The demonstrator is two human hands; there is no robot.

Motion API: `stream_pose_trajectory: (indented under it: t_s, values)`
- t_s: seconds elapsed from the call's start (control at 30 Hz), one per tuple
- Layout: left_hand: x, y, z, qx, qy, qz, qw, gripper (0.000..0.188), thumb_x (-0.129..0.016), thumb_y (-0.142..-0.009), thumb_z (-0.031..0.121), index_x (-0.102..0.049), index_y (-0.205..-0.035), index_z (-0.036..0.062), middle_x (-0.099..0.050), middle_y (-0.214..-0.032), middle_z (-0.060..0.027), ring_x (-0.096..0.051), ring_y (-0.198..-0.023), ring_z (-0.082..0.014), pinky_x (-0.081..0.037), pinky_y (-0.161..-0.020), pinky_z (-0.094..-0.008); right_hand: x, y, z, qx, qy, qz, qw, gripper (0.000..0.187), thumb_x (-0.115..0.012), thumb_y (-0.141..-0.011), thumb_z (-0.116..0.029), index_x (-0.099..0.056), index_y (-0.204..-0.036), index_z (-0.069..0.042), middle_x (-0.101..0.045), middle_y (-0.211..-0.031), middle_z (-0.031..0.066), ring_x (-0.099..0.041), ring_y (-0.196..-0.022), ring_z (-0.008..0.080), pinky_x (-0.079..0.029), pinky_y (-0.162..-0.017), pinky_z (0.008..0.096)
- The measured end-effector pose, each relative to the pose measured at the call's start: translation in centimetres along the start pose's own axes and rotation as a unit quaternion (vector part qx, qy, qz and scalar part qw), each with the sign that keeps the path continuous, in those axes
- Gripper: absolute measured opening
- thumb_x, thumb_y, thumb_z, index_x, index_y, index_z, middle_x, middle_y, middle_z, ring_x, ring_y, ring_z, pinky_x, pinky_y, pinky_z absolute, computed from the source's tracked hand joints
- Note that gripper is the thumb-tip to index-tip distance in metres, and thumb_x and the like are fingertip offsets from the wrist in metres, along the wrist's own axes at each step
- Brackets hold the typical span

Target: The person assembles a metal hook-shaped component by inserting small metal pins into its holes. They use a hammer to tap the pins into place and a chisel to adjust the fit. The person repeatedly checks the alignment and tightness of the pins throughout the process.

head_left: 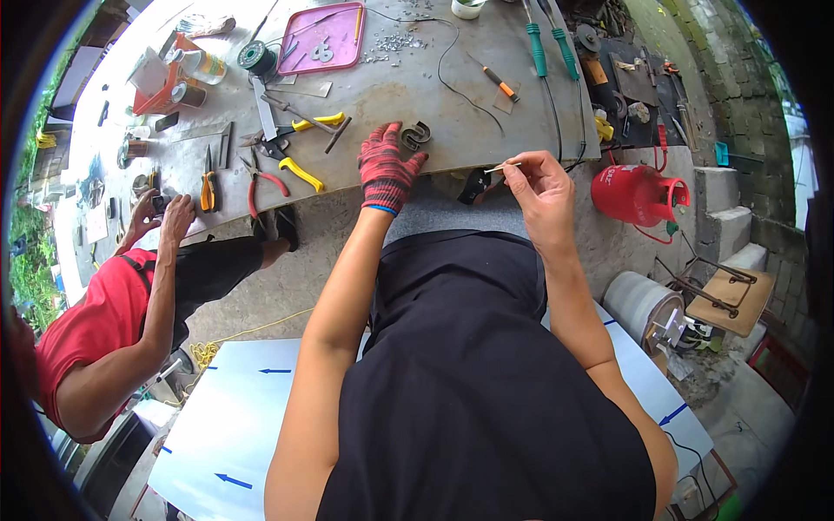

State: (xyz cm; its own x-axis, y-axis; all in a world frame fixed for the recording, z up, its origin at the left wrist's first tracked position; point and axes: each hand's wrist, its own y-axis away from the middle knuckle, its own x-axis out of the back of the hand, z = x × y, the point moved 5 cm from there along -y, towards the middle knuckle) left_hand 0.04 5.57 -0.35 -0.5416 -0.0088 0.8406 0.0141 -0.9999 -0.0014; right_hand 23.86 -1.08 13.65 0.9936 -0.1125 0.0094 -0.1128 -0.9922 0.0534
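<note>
My left hand (388,170), in a red and black striped knit glove, lies on the near part of the metal-topped table with its fingers stretched out. Right beside its forefinger and thumb is a small curved dark metal piece (417,135); whether the glove touches it I cannot tell. My bare right hand (545,195) is raised just off the table's front edge. Between thumb and fingertips it pinches a short thin stick (504,168) with a pale upper side, pointing left toward the table. The stick's exact kind is too small to make out.
Left of my glove lie yellow-handled snips (300,165), red pliers (265,182) and orange pliers (208,182). A pink tray (321,39), scattered metal bits and soldering irons (537,52) are farther back. A co-worker (113,330) stands left; a red gas cylinder (638,193) is right.
</note>
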Motion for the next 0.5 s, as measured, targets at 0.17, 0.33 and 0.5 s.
stream_pose_trajectory:
  t_s: [0.17,0.33,0.5]
  values:
    - [0.1,0.3,0.4,-0.041,0.045,0.045,0.997,0.06,-0.09,-0.073,0.025,-0.067,-0.127,0.0118,-0.066,-0.127,-0.0133,-0.06,-0.117,-0.034,-0.047,-0.104,-0.0462,0.3,1.1,-0.2,-0.007,0.005,0.012,1.0,0.007,-0.072,-0.099,-0.007,-0.068,-0.102,-0.003,-0.071,-0.09,-0.0016,-0.057,-0.075,0.0007,-0.046,-0.069,0.0185]
    - [3.5,2.2,3.1,-0.136,0.2,0.169,0.955,0.058,-0.094,-0.068,0.014,-0.067,-0.12,0.0095,-0.07,-0.112,-0.0086,-0.064,-0.103,-0.028,-0.051,-0.092,-0.0417,0.2,1.0,-0.9,0.031,0.051,0.021,0.998,0.008,-0.074,-0.098,-0.007,-0.069,-0.102,-0.002,-0.071,-0.09,-0.0004,-0.058,-0.077,0.0025,-0.048,-0.07,0.0206]
    - [6.4,4.8,6.1,-0.119,0.22,0.202,0.947,0.062,-0.096,-0.068,0.017,-0.068,-0.122,0.0075,-0.07,-0.105,-0.0087,-0.065,-0.092,-0.0234,-0.053,-0.084,-0.0375,-1.6,0.9,-2.8,0.061,0.061,0.012,0.996,0.009,-0.075,-0.097,-0.007,-0.069,-0.102,-0.002,-0.072,-0.09,0.0002,-0.06,-0.077,0.0036,-0.049,-0.072,0.0217]
